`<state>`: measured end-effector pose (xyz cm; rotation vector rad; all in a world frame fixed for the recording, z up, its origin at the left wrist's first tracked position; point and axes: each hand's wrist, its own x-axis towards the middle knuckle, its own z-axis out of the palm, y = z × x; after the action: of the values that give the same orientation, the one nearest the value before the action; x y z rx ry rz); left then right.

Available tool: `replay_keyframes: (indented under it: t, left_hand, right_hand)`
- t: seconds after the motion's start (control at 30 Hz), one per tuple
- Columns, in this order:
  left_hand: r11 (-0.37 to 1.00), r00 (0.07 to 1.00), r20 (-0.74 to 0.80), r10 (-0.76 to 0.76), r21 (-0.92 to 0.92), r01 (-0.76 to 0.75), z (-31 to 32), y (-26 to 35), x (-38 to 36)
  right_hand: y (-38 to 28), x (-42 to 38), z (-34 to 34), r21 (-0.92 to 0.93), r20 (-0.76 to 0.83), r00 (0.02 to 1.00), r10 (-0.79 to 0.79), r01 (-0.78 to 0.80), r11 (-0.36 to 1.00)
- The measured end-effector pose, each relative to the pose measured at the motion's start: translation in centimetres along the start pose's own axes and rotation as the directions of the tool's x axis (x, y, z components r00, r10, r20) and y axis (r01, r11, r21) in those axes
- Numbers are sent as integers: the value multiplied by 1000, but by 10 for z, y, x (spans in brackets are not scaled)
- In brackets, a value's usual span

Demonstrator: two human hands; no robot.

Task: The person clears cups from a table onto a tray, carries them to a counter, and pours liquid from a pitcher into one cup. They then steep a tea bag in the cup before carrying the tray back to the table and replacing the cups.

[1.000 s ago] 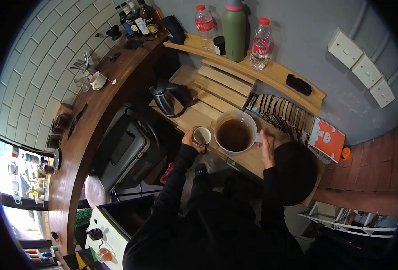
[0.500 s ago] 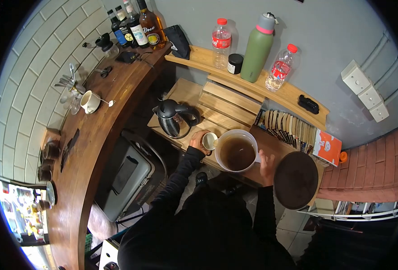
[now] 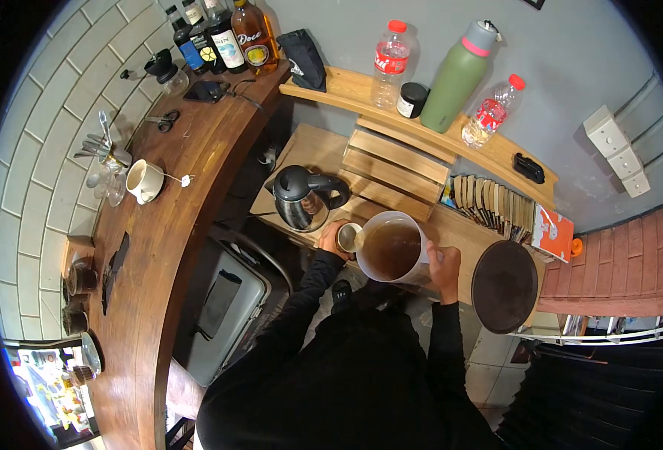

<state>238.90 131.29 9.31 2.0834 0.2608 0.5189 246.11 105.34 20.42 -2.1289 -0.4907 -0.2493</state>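
Note:
My left hand (image 3: 332,238) is wrapped round a small cup (image 3: 347,238), whose inside looks darker now. Close on its right, my right hand (image 3: 444,268) grips the handle of a large translucent plastic pitcher (image 3: 390,247) with brown liquid in it. The pitcher leans left, its spout at the cup's rim; whether liquid is flowing is hard to make out. Just beyond my left hand, a black electric kettle (image 3: 301,199) stands on the wooden bench (image 3: 318,146). To the right of my right hand lies a round dark brown disc (image 3: 504,287).
The curved wooden counter (image 3: 148,300) on the left carries a mug (image 3: 145,181) with a tea-bag tag, scissors (image 3: 168,120) and several syrup bottles (image 3: 254,37). Along the wall, a shelf (image 3: 346,84) holds a green bottle (image 3: 457,79) and plastic bottles. Books (image 3: 494,206) stand at right.
The pitcher has tipped further left toward the cup, and my right hand has turned with it. The cup's inside went from pale to darker. The whole view has shifted slightly.

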Motion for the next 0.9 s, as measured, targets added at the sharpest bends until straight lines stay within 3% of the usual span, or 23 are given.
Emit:
replay_keyframes:
  t: [0.17,0.23,0.3,0.53,0.67,0.73,0.83,0.9]
  left_hand:
    - [999,999,-28,-37,-17,36,-3,-8,-3]
    - [997,997,-30,-67,-26,66,-6,-10,-3]
    - [1000,999,-39,-9,-24,8,-6,-18,-4]
    - [996,999,-17,-39,-77,38,-2,-32,-8]
    - [984,991,-15,-136,-117,133,-2,-28,-7]
    - [976,986,-5,-168,-139,165,-3,-22,-6]
    - [970,977,5,-211,-124,210,-4,-18,-5]
    - [981,986,-18,-166,-100,163,-1,-23,-6]
  right_hand:
    - [-10,6,10,-62,6,1000,13,-13,998]
    - [-5,7,15,-204,86,993,85,-66,977]
    - [-8,8,18,-207,99,990,98,-76,975]
    - [-21,13,22,-212,85,991,107,-87,973]
    - [-12,11,27,-229,77,990,115,-95,969]
    - [-11,12,26,-271,57,998,2,13,962]
    - [-18,14,22,-224,73,997,15,1,975]
    - [-14,13,22,-220,60,998,-14,27,975]
